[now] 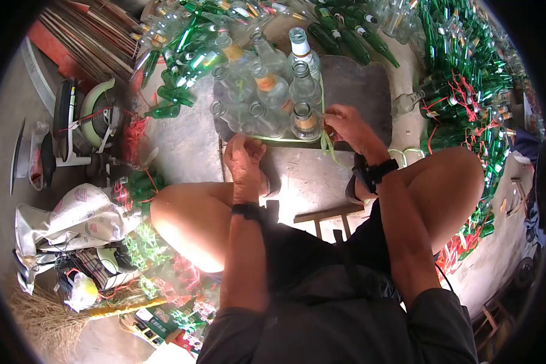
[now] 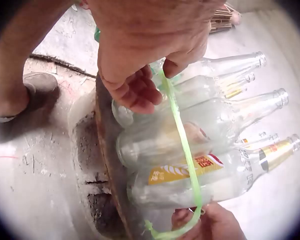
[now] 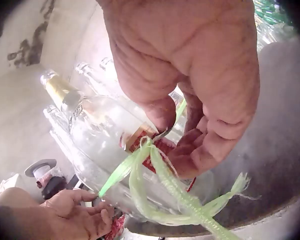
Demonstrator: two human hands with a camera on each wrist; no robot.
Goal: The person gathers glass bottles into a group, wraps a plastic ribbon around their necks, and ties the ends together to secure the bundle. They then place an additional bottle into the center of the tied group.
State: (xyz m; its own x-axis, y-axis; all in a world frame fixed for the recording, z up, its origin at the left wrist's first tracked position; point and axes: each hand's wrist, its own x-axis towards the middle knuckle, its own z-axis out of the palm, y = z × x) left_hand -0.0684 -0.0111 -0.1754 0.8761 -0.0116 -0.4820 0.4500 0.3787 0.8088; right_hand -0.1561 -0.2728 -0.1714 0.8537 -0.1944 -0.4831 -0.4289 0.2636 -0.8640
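Observation:
Several clear glass bottles [image 1: 270, 91] stand packed together, some with gold neck labels. A pale green plastic strap [image 2: 182, 137] runs round their lower sides, with a knot and loose tails by the right corner. At the near left corner my left hand [image 1: 244, 159] pinches the strap between thumb and fingers, close against the bottles. On the right side my right hand [image 3: 190, 85] curls its fingers and pinches the strap beside the knot, against a bottle with a red label [image 3: 157, 150]. The bottles partly hide the strap's far side.
The bottles stand on a dark round-edged board [image 1: 361, 91] before my knees. Green bottles [image 1: 461, 73] are heaped at the right, and more green bottles [image 1: 191, 67] lie at the back left. A pale green fan [image 1: 100, 115] and a white sack [image 1: 82, 212] are on the left.

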